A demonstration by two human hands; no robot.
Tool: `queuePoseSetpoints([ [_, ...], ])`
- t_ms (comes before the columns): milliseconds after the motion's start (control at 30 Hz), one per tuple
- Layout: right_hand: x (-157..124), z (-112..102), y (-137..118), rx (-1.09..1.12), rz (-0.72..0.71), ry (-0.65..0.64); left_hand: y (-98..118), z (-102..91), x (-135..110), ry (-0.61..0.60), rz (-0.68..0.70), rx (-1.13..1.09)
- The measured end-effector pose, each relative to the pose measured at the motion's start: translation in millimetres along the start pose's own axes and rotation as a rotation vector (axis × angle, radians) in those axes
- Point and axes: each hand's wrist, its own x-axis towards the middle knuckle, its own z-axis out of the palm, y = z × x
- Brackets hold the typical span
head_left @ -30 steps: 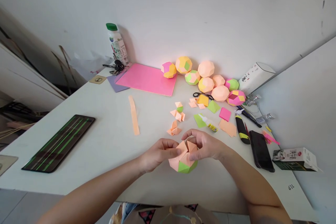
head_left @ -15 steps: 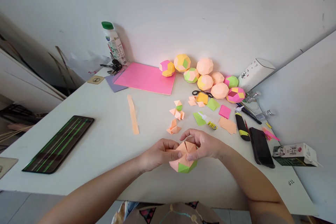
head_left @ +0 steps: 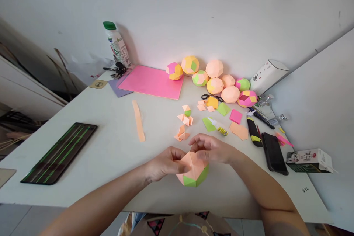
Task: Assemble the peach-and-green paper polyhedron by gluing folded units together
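Observation:
Both my hands hold a half-built paper ball (head_left: 193, 172) of peach and green folded pieces just above the white table (head_left: 110, 147). My left hand (head_left: 163, 164) grips its left side with curled fingers. My right hand (head_left: 211, 149) pinches its top right edge. Loose peach folded units (head_left: 183, 134) lie just beyond my hands, with more folded pieces (head_left: 186, 116) farther back.
Several finished paper balls (head_left: 218, 81) sit by the wall near a pink sheet (head_left: 152, 81), a bottle (head_left: 116, 44) and keys (head_left: 117, 69). Scissors (head_left: 210, 97), a glue stick (head_left: 219, 127), a marker (head_left: 254, 132), a phone (head_left: 273, 153) and a small carton (head_left: 308, 160) lie at right. A dark tablet (head_left: 59, 153) lies at left.
The paper ball has been turned in my hands, so the open notch on top no longer shows and a flat peach face is up. Both hands stay on it.

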Motion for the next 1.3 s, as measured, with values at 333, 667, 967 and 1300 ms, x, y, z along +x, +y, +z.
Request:
queuePoseSetpoints([
  [333,1.1,1.7,-7.3,-0.014,-0.056,0.163,0.4,-11.2,1.5,-0.045,0.114,-0.039],
  [667,-2.2,1.9,-9.9,-0.017,-0.134,0.191,-0.1,-20.5,5.3,-0.024,0.182,-0.017],
  [967,-9.2,-3.4,-10.8,-0.004,-0.169,0.027,3.5,-22.1,3.0,-0.076,0.184,0.017],
  [1300,-2.9,-1.1,-8.2,0.062,-0.144,0.1,2.3,-21.4,3.1,-0.068,0.162,0.011],
])
